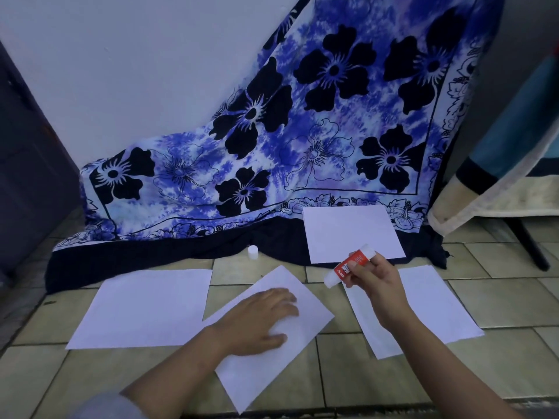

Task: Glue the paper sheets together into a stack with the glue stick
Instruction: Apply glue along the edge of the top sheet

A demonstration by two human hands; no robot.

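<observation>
While left grip (pixel 257 322) lies spread on middle sheet (pixel 257 376), right grip (pixel 375 285) pinches glue stick (pixel 348 266) | cap (pixel 253 252) by cloth (pixel 272 146)

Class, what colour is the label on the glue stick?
Red, on the white glue stick the right hand grips; head view.

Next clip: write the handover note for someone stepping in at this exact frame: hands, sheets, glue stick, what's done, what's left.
Left hand: flat on the middle sheet, pressing it to the floor.
Right hand: holds the glue stick above the floor.
Cap: off, standing by the cloth.
Other sheets: left sheet, right sheet, far sheet partly on the cloth.
Done: stick apparently uncapped.
Left: nothing is stacked yet, so glue and stack all four.
</observation>
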